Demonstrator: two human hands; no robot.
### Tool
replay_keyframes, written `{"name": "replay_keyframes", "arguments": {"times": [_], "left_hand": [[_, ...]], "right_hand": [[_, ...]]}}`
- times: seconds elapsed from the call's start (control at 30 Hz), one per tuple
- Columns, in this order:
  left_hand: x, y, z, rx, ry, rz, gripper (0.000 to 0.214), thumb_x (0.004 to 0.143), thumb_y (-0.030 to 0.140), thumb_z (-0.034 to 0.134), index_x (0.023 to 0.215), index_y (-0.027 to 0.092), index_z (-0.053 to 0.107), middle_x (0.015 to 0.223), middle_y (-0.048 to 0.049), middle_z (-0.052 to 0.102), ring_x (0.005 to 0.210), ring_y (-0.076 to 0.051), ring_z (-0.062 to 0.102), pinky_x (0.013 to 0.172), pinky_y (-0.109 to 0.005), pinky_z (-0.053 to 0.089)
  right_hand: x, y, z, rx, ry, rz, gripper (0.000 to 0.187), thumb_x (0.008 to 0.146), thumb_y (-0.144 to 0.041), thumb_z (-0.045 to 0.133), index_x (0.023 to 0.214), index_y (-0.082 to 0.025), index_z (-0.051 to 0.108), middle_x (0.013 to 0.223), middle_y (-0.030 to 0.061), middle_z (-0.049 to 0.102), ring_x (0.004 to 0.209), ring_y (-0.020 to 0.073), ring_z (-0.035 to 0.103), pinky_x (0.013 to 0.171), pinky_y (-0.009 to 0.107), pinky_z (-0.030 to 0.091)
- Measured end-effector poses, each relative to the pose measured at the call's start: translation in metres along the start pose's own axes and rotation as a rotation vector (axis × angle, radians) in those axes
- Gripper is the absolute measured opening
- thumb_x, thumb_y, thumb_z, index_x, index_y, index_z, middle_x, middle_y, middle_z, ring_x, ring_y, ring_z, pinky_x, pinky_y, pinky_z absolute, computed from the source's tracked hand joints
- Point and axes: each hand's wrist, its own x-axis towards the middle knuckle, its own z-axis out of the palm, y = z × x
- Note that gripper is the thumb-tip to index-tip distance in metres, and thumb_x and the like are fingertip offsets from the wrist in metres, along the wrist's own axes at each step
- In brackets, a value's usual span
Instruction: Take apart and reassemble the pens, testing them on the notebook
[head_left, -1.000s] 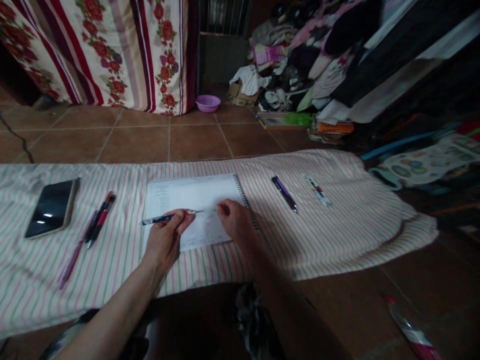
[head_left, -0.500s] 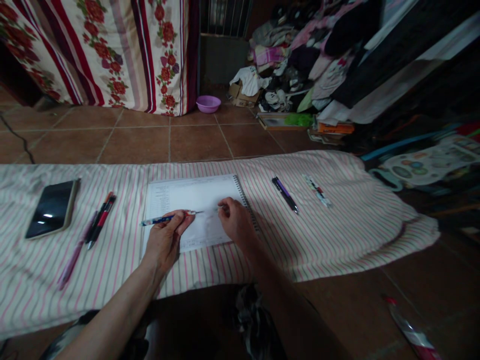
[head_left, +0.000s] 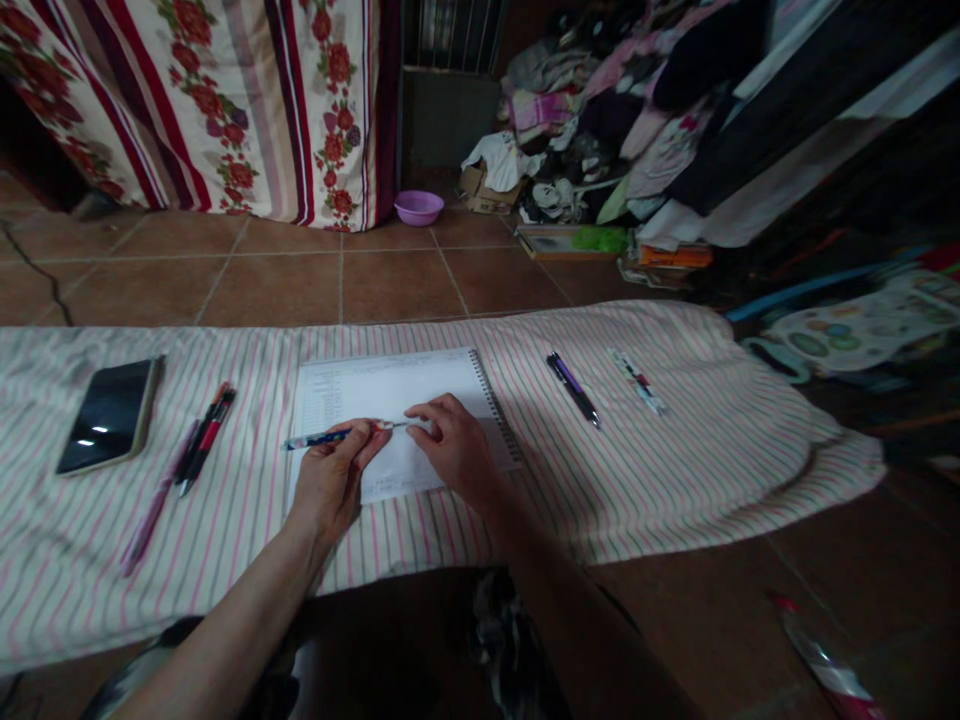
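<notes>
My left hand point(head_left: 335, 475) is closed around a blue patterned pen point(head_left: 324, 438) and holds it nearly level above the open spiral notebook point(head_left: 375, 383). A thin bare point point(head_left: 398, 425) sticks out of the pen's right end. Just right of that point is my right hand point(head_left: 455, 447), its thumb and forefinger a little apart on either side of the tip. I cannot make out anything between those fingers, nor whether they touch the point. Printed lines show on the notebook's left part, and its spiral runs down the right side.
A phone point(head_left: 110, 415), a pink-purple pen point(head_left: 157, 505) and red-black pens point(head_left: 206, 440) lie left on the striped cloth point(head_left: 420, 540). A purple-black pen point(head_left: 573, 389) and a white patterned pen point(head_left: 639, 382) lie right. Beyond are a purple basin point(head_left: 419, 208) and piled clothes point(head_left: 600, 110).
My right hand has moved left to the pen's point, and its thumb and forefinger have parted from a pinch. My left hand and the pen have hardly moved.
</notes>
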Motion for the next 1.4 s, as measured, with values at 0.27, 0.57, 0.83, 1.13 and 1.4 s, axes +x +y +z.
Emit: {"name": "replay_keyframes", "arguments": {"times": [0.27,0.57,0.83,1.13,1.4], "left_hand": [[-0.004,0.001,0.003,0.095,-0.017,0.034,0.013,0.061,0.012,0.074,0.068,0.008,0.064,0.068,-0.0052,0.069,0.068,-0.013,0.067,0.075,-0.023,0.055],[0.000,-0.004,-0.007,0.249,-0.108,0.130,0.027,0.058,0.023,0.078,0.078,0.012,0.065,0.071,-0.0031,0.070,0.070,-0.013,0.067,0.072,-0.020,0.052],[0.001,-0.005,-0.009,0.279,-0.119,0.146,0.027,0.059,0.026,0.077,0.078,0.011,0.065,0.073,-0.0038,0.070,0.071,-0.014,0.066,0.077,-0.026,0.052],[-0.002,-0.003,-0.007,0.302,-0.122,0.120,0.029,0.058,0.029,0.077,0.077,0.011,0.065,0.074,-0.0047,0.070,0.072,-0.016,0.067,0.080,-0.032,0.052],[-0.002,-0.001,-0.006,0.284,-0.121,0.118,0.030,0.057,0.028,0.078,0.077,0.011,0.065,0.071,-0.0042,0.070,0.069,-0.015,0.066,0.077,-0.029,0.053]], "right_hand": [[-0.002,-0.003,0.007,-0.003,0.002,-0.098,0.016,0.079,-0.020,0.059,0.093,-0.021,0.067,0.088,0.0027,0.054,0.067,0.0097,0.053,0.065,0.022,0.045],[-0.003,-0.006,0.010,-0.035,0.012,-0.166,0.014,0.081,-0.020,0.057,0.092,-0.022,0.066,0.089,0.0029,0.053,0.074,0.0117,0.054,0.071,0.024,0.046],[-0.003,-0.004,0.015,-0.045,0.035,-0.215,0.012,0.081,-0.019,0.056,0.089,-0.021,0.064,0.089,0.0030,0.053,0.078,0.0130,0.054,0.073,0.026,0.046],[-0.003,-0.006,0.014,-0.073,0.014,-0.218,0.010,0.082,-0.018,0.055,0.087,-0.021,0.063,0.089,0.0030,0.053,0.079,0.0137,0.054,0.074,0.026,0.045],[-0.002,-0.006,0.014,-0.104,0.024,-0.239,0.010,0.083,-0.018,0.053,0.087,-0.020,0.062,0.088,0.0041,0.053,0.084,0.0157,0.054,0.078,0.029,0.045]]}}
